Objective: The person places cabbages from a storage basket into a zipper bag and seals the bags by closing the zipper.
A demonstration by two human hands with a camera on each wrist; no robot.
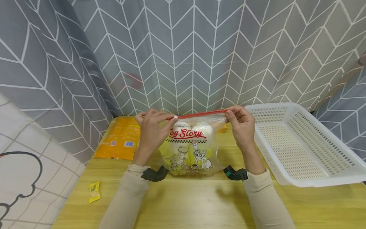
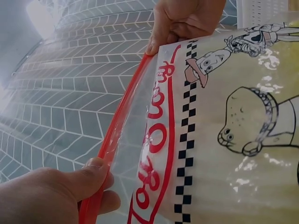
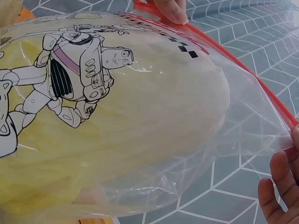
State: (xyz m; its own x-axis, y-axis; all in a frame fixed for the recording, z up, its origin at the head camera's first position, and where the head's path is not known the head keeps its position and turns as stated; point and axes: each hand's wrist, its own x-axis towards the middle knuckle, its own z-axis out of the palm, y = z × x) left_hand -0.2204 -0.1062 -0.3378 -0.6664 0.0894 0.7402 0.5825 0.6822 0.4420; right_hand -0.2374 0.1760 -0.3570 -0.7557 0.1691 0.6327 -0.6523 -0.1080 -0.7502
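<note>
Head view, glossy printed zip bag (image 1: 191,144), red ridged seal (image 1: 201,114)

A clear plastic zip bag (image 1: 191,147) printed with red "Toy Story" lettering, a black-and-white checkered band and line-drawn cartoon characters stands upright on a wooden table (image 1: 183,200), just left of a white perforated basket (image 1: 300,143). Its red zipper strip (image 1: 201,114) runs level along the top edge, pinched at its left end by the left hand (image 1: 151,130) and at its right end by the right hand (image 1: 242,125). Inside, filling most of the bag, sits a pale yellow-white rounded cabbage (image 3: 140,121).
</note>
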